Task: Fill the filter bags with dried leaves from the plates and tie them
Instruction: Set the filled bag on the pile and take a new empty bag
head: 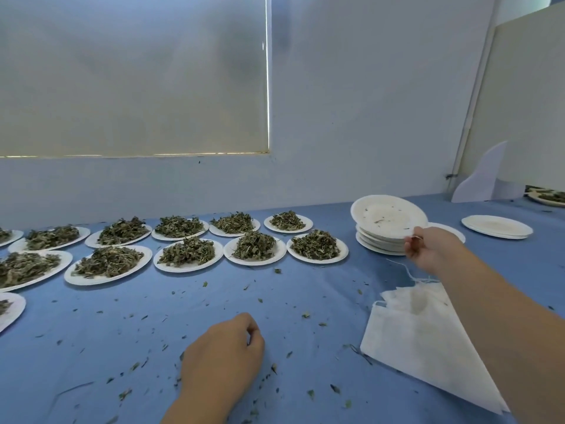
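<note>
Right hand [428, 249] pinches an emptied plate [388, 215] atop the right-centre stack [374, 243]; left hand [220, 356] loosely curled, empty; 11 heaped plates [160, 263] wait (filter bags [422, 341] unfilled).

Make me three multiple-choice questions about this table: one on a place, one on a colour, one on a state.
1. Where do the filter bags lie? A) on the plate stack B) under the right forearm C) among the leaf plates
2. The tablecloth is? A) blue B) red C) green
3. The top plate that the right hand holds is? A) heaped with leaves B) nearly bare C) upside down
Answers: 1 B, the forearm crosses above them; 2 A, it is blue all over; 3 B, almost nothing lies on it.
</note>
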The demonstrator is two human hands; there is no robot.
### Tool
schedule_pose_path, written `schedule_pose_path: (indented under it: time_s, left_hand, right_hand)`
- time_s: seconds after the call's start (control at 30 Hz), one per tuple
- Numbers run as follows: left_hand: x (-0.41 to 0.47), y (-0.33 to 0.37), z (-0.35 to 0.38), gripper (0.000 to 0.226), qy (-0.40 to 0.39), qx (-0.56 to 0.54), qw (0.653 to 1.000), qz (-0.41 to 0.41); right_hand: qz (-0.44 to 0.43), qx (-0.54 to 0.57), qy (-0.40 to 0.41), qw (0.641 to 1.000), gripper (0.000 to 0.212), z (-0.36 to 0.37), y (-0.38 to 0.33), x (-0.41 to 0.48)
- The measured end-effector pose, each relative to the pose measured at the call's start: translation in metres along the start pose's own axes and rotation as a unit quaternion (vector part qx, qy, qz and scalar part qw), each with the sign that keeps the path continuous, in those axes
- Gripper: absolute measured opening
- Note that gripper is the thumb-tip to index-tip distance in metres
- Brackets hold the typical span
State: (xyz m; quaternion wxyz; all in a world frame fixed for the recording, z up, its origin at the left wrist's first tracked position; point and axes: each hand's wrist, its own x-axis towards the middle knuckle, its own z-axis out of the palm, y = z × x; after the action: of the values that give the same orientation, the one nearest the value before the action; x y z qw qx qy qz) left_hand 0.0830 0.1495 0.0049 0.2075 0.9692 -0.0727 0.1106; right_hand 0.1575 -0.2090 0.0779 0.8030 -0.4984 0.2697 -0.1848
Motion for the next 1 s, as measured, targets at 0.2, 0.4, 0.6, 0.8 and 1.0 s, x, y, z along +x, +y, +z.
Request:
schedule_pose_path:
  time_s: [0.2,0.4,0.6,0.8,1.0]
  left_hand:
    - [0.002,0.000,0.003,0.018,0.015,0.000,1.000,0.006]
    - [0.004,0.000,0.004,0.018,0.005,0.002,1.000,0.000]
    - [0.002,0.000,0.003,0.018,0.002,0.010,1.000,0.004]
    - [-0.004,-0.001,0.000,0.016,-0.021,0.004,1.000,0.021]
    - [-0.013,-0.003,-0.007,0.019,-0.035,-0.025,0.998,0.040]
  right_hand:
    - [-0.003,0.067,0.058,0.996,0.024,0.002,0.002,0.029]
    - [-0.059,0.051,0.072,0.994,0.043,0.005,0.004,0.029]
    - [-0.008,-0.075,0.091,0.993,0.017,0.009,0.004,-0.005]
    - [-0.192,-0.592,-0.123,0.773,0.009,0.012,0.030,-0.068]
    - [-0.097,-0.824,-0.240,0.504,0.056,0.011,0.036,-0.120]
